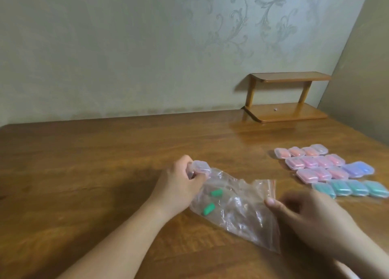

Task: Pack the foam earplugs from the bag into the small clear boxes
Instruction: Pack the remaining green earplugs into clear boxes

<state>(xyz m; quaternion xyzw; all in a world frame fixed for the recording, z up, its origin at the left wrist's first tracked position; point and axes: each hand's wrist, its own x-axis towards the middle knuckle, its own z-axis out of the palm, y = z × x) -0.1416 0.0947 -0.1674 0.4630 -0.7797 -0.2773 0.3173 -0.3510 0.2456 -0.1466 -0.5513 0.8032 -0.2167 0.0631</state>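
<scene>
A crumpled clear zip bag [237, 207] lies on the wooden table [94, 163] in front of me. Two green foam earplugs [209, 208] show through its left part. My left hand [181, 184] grips a small clear box [200, 167] just above the bag's left end, fingers curled round it. My right hand [303, 211] is blurred at the bag's right edge, its fingertips close to the plastic; whether it pinches the bag I cannot tell. Several filled boxes [328, 169] lie in rows to the right, holding orange, pink, purple and teal earplugs.
A small two-tier wooden shelf [286, 97] stands at the back right against the wallpapered wall. The table's far edge meets that wall. Bare wood stretches across the left half of the table.
</scene>
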